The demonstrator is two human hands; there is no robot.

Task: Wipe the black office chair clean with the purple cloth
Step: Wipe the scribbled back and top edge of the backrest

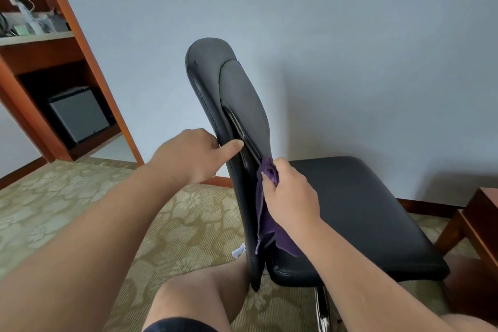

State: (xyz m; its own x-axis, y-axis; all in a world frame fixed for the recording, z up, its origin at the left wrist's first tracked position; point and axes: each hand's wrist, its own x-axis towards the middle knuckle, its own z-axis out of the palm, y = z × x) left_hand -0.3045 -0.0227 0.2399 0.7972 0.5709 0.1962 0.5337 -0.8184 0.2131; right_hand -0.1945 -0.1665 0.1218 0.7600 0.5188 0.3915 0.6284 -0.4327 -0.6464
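The black office chair (358,207) stands before me, seen from behind its backrest, with the seat stretching to the right. My left hand (188,156) grips the left edge of the backrest about halfway up, thumb lying on its rear face. My right hand (288,194) holds the bunched purple cloth (269,226) against the lower rear of the backrest, and the loose end of the cloth hangs down toward the seat joint. My knees show below the chair.
A wooden shelf unit (80,62) stands at the left with a dark box (78,113) on its low shelf and clutter above. A dark wooden table (479,221) sits at the right edge. Patterned carpet (80,197) covers the floor; a plain wall lies behind.
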